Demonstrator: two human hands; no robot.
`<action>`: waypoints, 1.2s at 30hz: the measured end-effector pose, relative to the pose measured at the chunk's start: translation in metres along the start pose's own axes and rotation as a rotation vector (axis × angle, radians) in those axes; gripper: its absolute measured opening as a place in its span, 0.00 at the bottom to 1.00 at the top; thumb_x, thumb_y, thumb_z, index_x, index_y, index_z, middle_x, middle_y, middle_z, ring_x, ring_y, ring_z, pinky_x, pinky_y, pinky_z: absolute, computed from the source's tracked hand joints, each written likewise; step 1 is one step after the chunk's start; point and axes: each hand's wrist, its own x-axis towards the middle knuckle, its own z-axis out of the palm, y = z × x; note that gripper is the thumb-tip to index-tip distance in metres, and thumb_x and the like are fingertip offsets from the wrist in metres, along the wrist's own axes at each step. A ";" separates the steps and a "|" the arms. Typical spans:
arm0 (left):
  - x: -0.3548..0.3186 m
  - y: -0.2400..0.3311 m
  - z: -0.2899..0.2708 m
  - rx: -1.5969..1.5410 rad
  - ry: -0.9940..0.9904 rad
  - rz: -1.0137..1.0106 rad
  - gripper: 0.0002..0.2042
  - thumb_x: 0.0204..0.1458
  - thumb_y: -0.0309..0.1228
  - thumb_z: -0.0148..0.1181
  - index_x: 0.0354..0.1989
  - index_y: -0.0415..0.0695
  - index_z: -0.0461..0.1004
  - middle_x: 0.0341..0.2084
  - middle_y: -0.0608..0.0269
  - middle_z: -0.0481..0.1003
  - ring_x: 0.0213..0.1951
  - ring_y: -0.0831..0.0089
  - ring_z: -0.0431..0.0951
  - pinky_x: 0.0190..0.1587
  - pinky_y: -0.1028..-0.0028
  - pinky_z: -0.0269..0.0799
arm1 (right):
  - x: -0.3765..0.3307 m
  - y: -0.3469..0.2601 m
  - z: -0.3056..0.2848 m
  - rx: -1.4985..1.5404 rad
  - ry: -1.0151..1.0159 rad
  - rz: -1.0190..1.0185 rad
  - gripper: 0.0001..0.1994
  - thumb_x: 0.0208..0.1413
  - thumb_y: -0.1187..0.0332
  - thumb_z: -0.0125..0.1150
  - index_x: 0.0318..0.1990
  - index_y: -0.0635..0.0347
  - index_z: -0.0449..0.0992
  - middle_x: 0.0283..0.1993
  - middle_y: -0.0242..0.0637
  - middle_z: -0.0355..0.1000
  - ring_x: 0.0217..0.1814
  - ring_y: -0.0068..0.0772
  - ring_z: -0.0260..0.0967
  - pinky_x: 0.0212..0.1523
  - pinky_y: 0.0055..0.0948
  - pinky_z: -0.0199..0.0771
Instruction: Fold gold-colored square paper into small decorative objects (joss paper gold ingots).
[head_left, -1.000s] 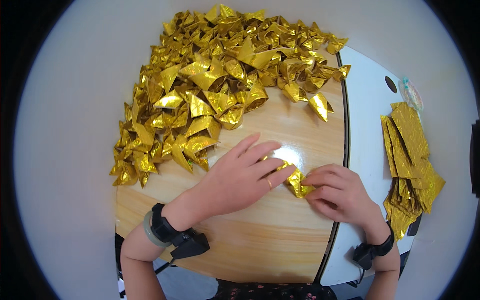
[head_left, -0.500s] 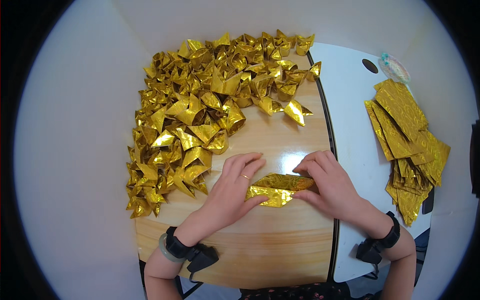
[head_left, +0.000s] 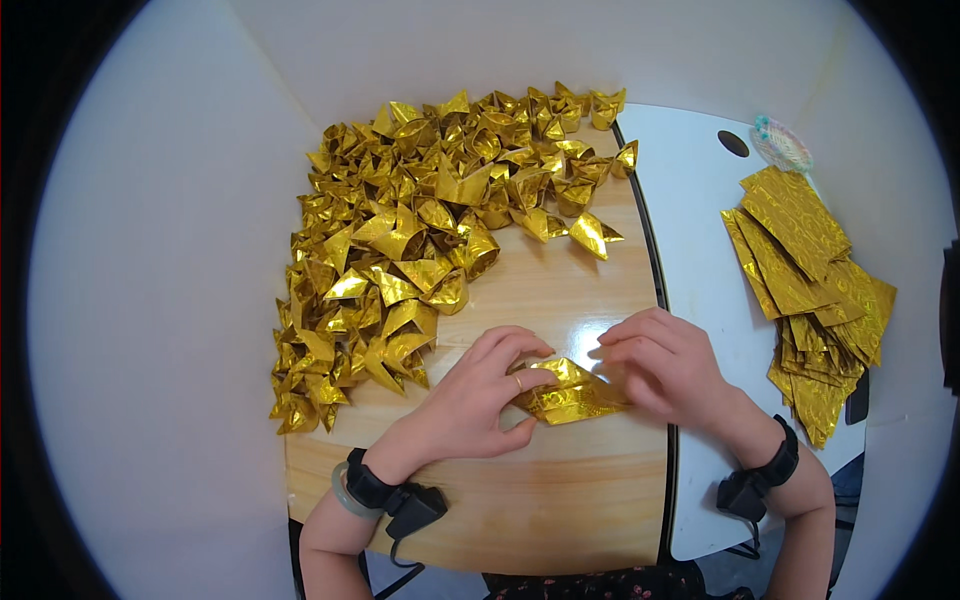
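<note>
A partly folded sheet of gold foil paper [head_left: 572,396] lies flattened on the wooden board between my hands, its ends narrowed to slanted points. My left hand [head_left: 475,398] presses on its left end, with a ringed finger bent over the top and the thumb off its near edge. At the right end, my right hand [head_left: 675,372] has its fingers curled in, thumb and fingertips at the paper's tip. The right fingertips are partly hidden and slightly blurred.
Many folded gold paper ingots [head_left: 400,240] are heaped across the board's left and far side. On the white table [head_left: 690,240] at right lies a fanned stack of flat gold sheets [head_left: 800,230]. A pale, clear-looking packet [head_left: 783,145] sits beyond it. White walls surround the table.
The paper's open, raised upper flap has been folded down flat. My left finger moved onto the paper while its thumb came off. The right hand's fingers curled in at the right tip.
</note>
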 end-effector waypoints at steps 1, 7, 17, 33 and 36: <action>-0.001 0.000 -0.001 0.001 0.001 -0.001 0.18 0.36 0.22 0.64 0.40 0.46 0.75 0.47 0.57 0.70 0.53 0.54 0.67 0.54 0.61 0.66 | 0.005 -0.007 0.000 0.054 0.015 -0.022 0.10 0.39 0.73 0.65 0.32 0.57 0.73 0.38 0.31 0.74 0.38 0.36 0.71 0.36 0.30 0.74; -0.005 -0.010 0.002 0.021 0.012 0.005 0.16 0.39 0.24 0.67 0.39 0.46 0.77 0.48 0.58 0.70 0.53 0.54 0.67 0.53 0.60 0.67 | -0.007 -0.007 0.004 0.046 -0.133 0.031 0.12 0.47 0.70 0.64 0.41 0.56 0.74 0.37 0.35 0.73 0.38 0.38 0.71 0.35 0.32 0.74; -0.009 -0.013 -0.003 0.243 0.062 0.083 0.09 0.39 0.24 0.66 0.31 0.47 0.79 0.34 0.62 0.75 0.38 0.62 0.76 0.37 0.68 0.74 | -0.008 0.009 -0.005 0.043 -0.059 0.351 0.07 0.45 0.77 0.59 0.34 0.60 0.76 0.30 0.38 0.66 0.35 0.39 0.69 0.35 0.33 0.72; -0.010 -0.016 0.008 0.340 0.277 -0.295 0.32 0.44 0.33 0.70 0.58 0.41 0.63 0.47 0.53 0.68 0.52 0.54 0.66 0.58 0.64 0.61 | -0.004 0.012 -0.004 -0.111 -0.247 0.199 0.19 0.41 0.63 0.71 0.42 0.55 0.73 0.47 0.33 0.70 0.51 0.39 0.65 0.52 0.37 0.67; -0.010 -0.017 0.007 0.295 0.224 -0.316 0.37 0.44 0.32 0.70 0.63 0.41 0.58 0.49 0.51 0.67 0.52 0.54 0.66 0.60 0.63 0.60 | -0.003 0.020 -0.008 -0.088 -0.202 0.131 0.19 0.42 0.63 0.71 0.42 0.55 0.73 0.47 0.34 0.70 0.52 0.40 0.64 0.53 0.37 0.66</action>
